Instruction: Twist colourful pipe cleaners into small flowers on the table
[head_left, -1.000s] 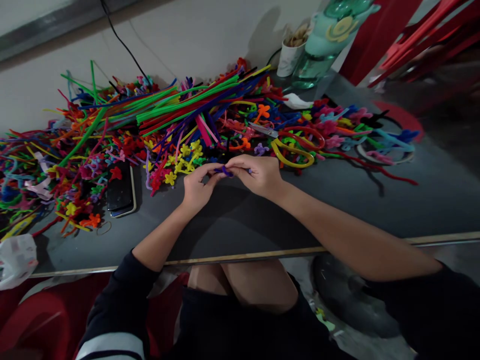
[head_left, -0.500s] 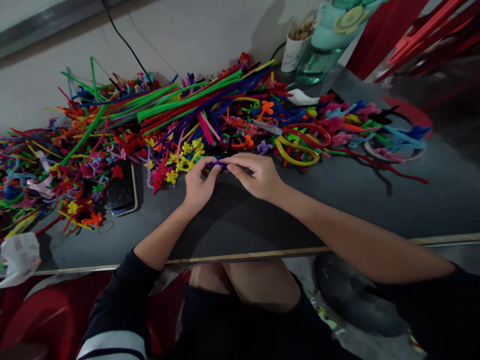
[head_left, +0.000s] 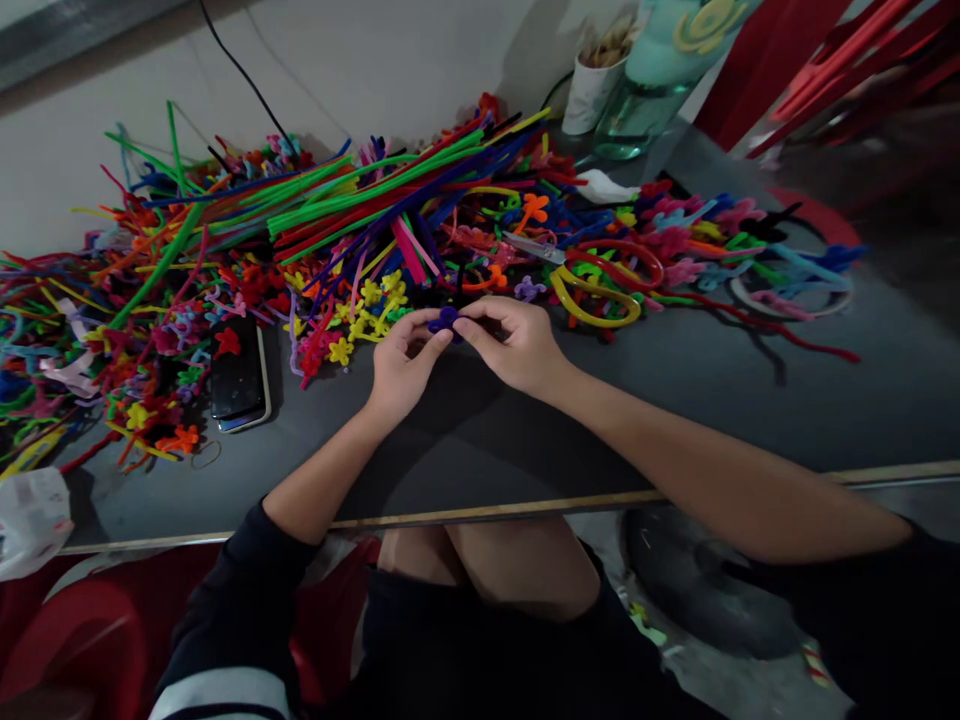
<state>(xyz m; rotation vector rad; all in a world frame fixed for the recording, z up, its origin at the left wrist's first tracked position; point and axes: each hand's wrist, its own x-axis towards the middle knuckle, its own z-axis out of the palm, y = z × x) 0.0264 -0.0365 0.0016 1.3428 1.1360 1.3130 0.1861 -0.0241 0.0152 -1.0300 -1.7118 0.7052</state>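
A small dark purple pipe-cleaner flower point(head_left: 445, 320) is held between the fingertips of both hands, just above the table. My left hand point(head_left: 405, 362) pinches its left side with thumb and fingers. From the right, my right hand point(head_left: 517, 345) grips the other side, thumb in front and fingers curled behind. Parts of the flower are hidden by the fingertips. Close by the left hand lie yellow pipe-cleaner flowers point(head_left: 367, 315). Beyond the right hand is a light purple flower point(head_left: 529, 288), and farther right rest scissors point(head_left: 600, 305) with red and yellow handles.
A bundle of long pipe cleaners point(head_left: 375, 205) lies on a heap of coloured pieces along the wall. A phone point(head_left: 240, 385) sits left on the dark table point(head_left: 465, 450). A paper cup point(head_left: 592, 95) and a green bottle point(head_left: 630, 120) stand at the back right. A headband point(head_left: 795, 310) lies right.
The purple flower shows more between my fingertips, its loops now facing me. My hands have stayed in nearly the same place. The view has shifted slightly.
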